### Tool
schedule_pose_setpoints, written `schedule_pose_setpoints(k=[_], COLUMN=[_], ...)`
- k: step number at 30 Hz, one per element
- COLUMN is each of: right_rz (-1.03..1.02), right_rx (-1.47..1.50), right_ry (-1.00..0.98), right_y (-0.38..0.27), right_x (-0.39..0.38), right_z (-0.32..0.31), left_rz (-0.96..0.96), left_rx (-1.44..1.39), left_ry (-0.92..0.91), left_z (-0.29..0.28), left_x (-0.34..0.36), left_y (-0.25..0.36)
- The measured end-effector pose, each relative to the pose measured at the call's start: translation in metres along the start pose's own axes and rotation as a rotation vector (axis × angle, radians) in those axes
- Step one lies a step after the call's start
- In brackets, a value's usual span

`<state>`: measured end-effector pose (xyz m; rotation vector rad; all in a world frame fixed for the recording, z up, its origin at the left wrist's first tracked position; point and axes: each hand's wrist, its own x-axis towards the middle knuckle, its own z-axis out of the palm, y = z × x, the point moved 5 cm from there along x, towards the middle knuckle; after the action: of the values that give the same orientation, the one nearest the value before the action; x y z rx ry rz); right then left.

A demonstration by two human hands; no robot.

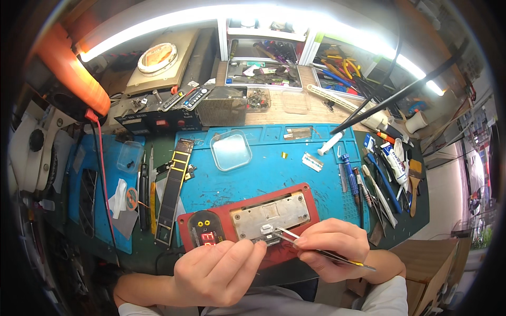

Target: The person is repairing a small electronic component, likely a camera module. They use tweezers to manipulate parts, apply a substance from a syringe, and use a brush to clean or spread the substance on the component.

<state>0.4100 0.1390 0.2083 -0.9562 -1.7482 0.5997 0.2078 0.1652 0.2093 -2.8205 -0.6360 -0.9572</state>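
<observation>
A red heating station (311,210) with a digital display lies at the front of the blue mat, its metal plate (290,208) facing up. A small silver component (266,229) sits on the plate's lower middle. My right hand (334,247) is closed on metal tweezers (348,260), their tips at or very near that component. My left hand (221,268) is closed at the station's lower edge, its fingertips by a small dark strip (271,241); whether it grips that strip, I cannot make out.
A clear square dish (230,150), a syringe (329,145) and razor blade (312,162) lie on the blue mat (200,184). A long dark phone part (171,195) lies left. Several hand tools (400,200) crowd the right. A black hose (395,89) crosses from upper right.
</observation>
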Motion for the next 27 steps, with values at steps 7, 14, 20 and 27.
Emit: schedule_pose_setpoints(k=[7, 14, 20, 27], right_rz=[-0.248, -0.243, -0.146, -0.005], right_rx=[-0.236, -0.344, -0.345, -0.230], right_ry=[0.067, 0.138, 0.134, 0.330], right_y=[-0.008, -0.017, -0.020, 0.018], right_x=[0.000, 0.023, 0.043, 0.032], right_z=[-0.007, -0.015, -0.021, -0.040], left_rz=[-0.213, -0.395, -0.348, -0.516], left_rx=[-0.150, -0.564, -0.569, -0.558], left_ry=[0.157, -0.009, 0.015, 0.096], left_z=[-0.022, -0.019, -0.009, 0.001], left_x=[0.002, 0.050, 0.072, 0.047], left_y=[-0.009, -0.032, -0.038, -0.082])
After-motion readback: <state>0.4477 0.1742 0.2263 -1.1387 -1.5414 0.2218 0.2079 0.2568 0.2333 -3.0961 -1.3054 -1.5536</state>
